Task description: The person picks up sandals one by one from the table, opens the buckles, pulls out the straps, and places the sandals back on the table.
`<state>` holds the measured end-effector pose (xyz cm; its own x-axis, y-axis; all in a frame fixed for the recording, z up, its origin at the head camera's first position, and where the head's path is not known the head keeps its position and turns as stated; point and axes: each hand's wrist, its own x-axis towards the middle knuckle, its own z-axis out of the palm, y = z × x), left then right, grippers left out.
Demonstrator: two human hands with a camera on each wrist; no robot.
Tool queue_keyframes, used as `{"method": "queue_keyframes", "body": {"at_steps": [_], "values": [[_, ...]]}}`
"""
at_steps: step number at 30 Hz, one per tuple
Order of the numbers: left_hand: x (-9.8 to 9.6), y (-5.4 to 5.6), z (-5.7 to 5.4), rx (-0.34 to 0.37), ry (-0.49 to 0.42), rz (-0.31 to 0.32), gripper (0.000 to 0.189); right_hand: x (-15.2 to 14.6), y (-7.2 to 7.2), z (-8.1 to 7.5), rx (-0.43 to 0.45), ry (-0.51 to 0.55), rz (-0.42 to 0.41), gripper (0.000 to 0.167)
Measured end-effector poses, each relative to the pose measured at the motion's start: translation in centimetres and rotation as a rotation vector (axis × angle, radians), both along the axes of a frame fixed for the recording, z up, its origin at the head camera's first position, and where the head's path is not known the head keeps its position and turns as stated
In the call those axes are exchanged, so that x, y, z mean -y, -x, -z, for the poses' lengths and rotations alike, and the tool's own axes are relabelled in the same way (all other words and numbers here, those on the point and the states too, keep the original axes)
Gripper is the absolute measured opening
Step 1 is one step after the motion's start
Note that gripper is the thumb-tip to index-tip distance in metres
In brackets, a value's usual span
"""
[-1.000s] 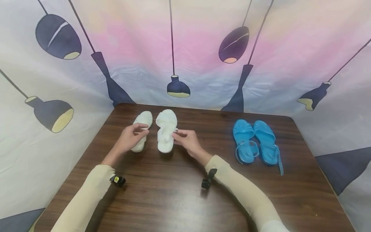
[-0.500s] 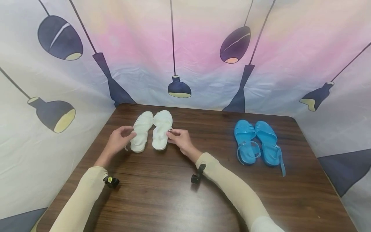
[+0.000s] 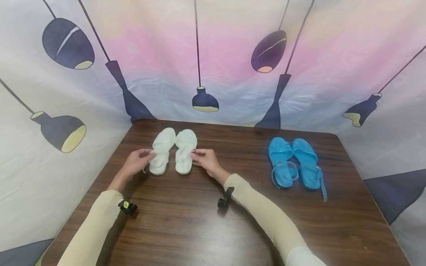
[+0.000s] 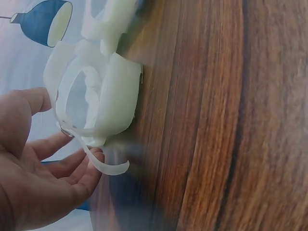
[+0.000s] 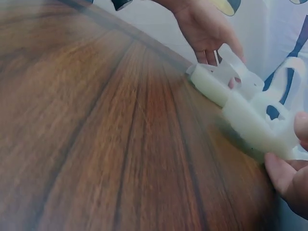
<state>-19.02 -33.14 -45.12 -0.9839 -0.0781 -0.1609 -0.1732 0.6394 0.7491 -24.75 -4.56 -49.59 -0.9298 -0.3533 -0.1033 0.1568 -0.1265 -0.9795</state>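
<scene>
Two white strappy sandals stand side by side at the table's far left, toes toward the back wall. My left hand (image 3: pixel 134 163) is at the outer side of the left white sandal (image 3: pixel 162 148), thumb and fingers around its ankle strap. In the left wrist view a loose strap end (image 4: pixel 113 168) hangs past the fingers. My right hand (image 3: pixel 209 161) pinches the outer edge of the right white sandal (image 3: pixel 184 159), thumb above and a finger low at the sole, as the right wrist view shows. The soles sit on or close over the wood.
A pair of blue sandals (image 3: pixel 283 173) lies at the table's right, one strap end trailing toward the front. The brown wooden table (image 3: pixel 199 229) meets a cloth backdrop (image 3: pixel 229 62) printed with lamps along its far edge.
The right white sandal has shifted left, closer to the left one, and a little lower, with my right hand. My left hand has moved from over the left sandal to its outer side.
</scene>
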Motion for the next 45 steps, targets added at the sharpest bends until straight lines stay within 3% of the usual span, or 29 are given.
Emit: {"method": "queue_keyframes", "body": {"at_steps": [7, 18, 27, 31, 37, 45], "values": [[-0.2, 0.1, 0.1, 0.034, -0.022, -0.003, 0.072, 0.1, 0.1, -0.3, -0.101, -0.135, -0.043, 0.03], [-0.6, 0.4, 0.1, 0.072, -0.04, -0.021, 0.072, -0.4, -0.1, -0.8, -0.191, -0.285, -0.023, 0.027], [0.0, 0.6, 0.3, 0.059, -0.069, -0.091, 0.066, -1.5, -0.4, -2.2, -0.276, -0.37, -0.011, 0.033], [0.2, 0.7, 0.2, 0.046, -0.144, -0.111, 0.068, -1.9, -0.3, -2.6, -0.346, -0.423, 0.016, 0.034], [0.8, 0.6, -0.4, 0.037, -0.259, -0.149, 0.073, -2.5, 0.0, -3.4, -0.445, -0.454, 0.029, 0.039], [0.7, 0.3, -2.1, -0.023, -0.258, -0.173, 0.071, -2.5, -0.3, -5.4, -0.533, -0.471, 0.017, 0.042]]}}
